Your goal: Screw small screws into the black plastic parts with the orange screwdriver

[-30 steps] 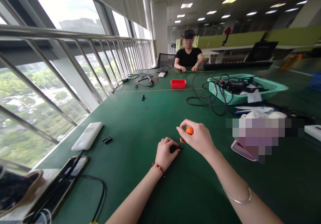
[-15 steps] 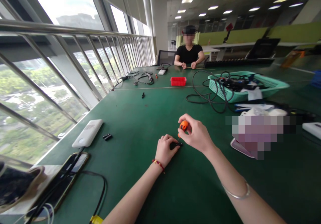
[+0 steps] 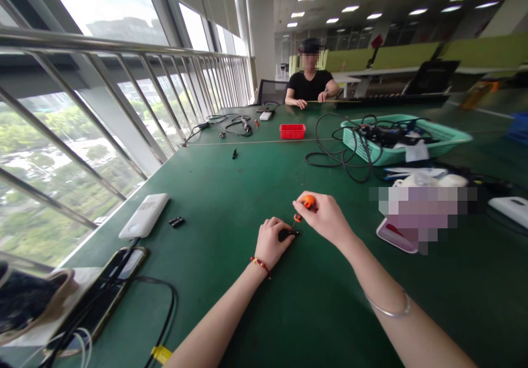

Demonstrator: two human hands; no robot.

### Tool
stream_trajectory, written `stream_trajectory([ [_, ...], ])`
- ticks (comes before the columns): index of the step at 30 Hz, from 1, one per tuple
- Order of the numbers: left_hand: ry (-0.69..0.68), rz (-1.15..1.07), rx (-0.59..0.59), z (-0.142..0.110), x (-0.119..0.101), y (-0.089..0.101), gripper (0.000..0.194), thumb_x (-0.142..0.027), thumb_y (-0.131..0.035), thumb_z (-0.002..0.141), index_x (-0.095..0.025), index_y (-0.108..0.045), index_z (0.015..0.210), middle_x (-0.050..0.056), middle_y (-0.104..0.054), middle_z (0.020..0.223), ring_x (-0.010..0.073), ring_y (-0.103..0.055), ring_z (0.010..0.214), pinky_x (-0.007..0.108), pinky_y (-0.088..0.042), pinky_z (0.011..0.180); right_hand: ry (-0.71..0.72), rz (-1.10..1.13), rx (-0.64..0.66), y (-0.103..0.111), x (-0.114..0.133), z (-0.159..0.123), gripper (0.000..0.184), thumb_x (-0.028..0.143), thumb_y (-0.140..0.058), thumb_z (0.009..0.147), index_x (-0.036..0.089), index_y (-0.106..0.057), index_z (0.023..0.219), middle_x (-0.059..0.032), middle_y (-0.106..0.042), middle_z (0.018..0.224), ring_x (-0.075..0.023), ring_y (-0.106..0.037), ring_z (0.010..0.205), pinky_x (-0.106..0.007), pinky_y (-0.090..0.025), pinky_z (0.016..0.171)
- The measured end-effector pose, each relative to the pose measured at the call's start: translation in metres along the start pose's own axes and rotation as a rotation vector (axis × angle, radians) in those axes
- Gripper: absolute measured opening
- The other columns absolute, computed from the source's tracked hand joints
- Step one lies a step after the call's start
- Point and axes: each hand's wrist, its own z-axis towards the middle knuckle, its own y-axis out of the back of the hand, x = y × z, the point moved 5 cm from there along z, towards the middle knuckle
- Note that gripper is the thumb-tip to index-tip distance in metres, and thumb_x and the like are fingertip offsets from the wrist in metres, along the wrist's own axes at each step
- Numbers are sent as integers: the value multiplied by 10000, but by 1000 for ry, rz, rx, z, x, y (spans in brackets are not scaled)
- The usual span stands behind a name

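Note:
My left hand is closed around a small black part, pressing it on the green tabletop. Its fingers hide most of that part. A screwdriver with an orange and black handle is gripped in my right hand. The screwdriver leans, and its thin shaft points down at the black part, near the left fingertips. Whether the tip sits in a screw is too small to tell.
A white power bank, small black pieces and a phone lie left. Further off are a red bin and a green basket of cables. A person sits at the far end. A pink-edged item lies right.
My right hand has tilted the screwdriver, its handle now leaning to the right. My left hand stays on the black part. The seated person's hands have shifted slightly.

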Motion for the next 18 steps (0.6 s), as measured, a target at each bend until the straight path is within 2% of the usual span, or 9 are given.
stream_trajectory([
  [3, -9, 4, -6, 0, 0, 0, 100, -234, -649, 747, -212, -667, 842, 37, -620, 922, 211, -545, 912, 370, -410, 829, 53, 154, -105, 10, -14, -5, 233, 386, -490, 824, 191, -586, 741, -16, -633, 712, -136, -564, 640, -219, -402, 582],
  [5, -20, 3, -15, -1, 0, -1, 152, -233, -656, 735, -217, -659, 886, 34, -624, 931, 212, -548, 922, 368, -409, 828, 86, 172, -141, 9, -29, -14, 179, 325, -491, 827, 192, -611, 842, -36, -653, 851, -153, -597, 756, -230, -438, 665],
  [7, -30, -2, -22, -2, -1, 0, 216, -241, -666, 723, -222, -646, 937, 30, -628, 943, 214, -550, 932, 370, -407, 828, 97, 72, -120, -2, -47, -25, 168, 243, -496, 802, 200, -619, 908, -39, -626, 884, -153, -592, 764, -247, -451, 690],
  [9, -38, -9, -27, -2, -1, 0, 223, -256, -661, 733, -226, -641, 953, 27, -629, 949, 214, -552, 940, 371, -406, 827, 56, -22, -54, -19, -65, -37, 192, 192, -467, 794, 216, -626, 898, -28, -584, 855, -131, -577, 692, -236, -454, 622],
  [11, -42, -15, -28, -2, -2, 0, 185, -263, -647, 752, -228, -647, 934, 26, -631, 945, 211, -554, 941, 368, -406, 825, 4, -113, -4, -36, -77, -45, 168, 234, -497, 794, 241, -623, 905, -11, -551, 852, -121, -564, 653, -236, -448, 577],
  [14, -40, -17, -26, -2, -3, 1, 117, -261, -640, 767, -228, -665, 876, 24, -634, 914, 205, -556, 920, 357, -407, 811, 39, -194, 41, -53, -79, -49, 208, 315, -585, 765, 256, -623, 961, -17, -534, 878, -153, -575, 755, -269, -473, 660],
  [18, -43, -14, -20, -1, -4, 1, 80, -261, -636, 777, -225, -674, 838, 20, -642, 888, 197, -558, 890, 343, -407, 787, 90, -280, 56, -60, -75, -46, 134, 312, -620, 768, 256, -670, 879, -31, -518, 817, -176, -549, 770, -311, -462, 730],
])
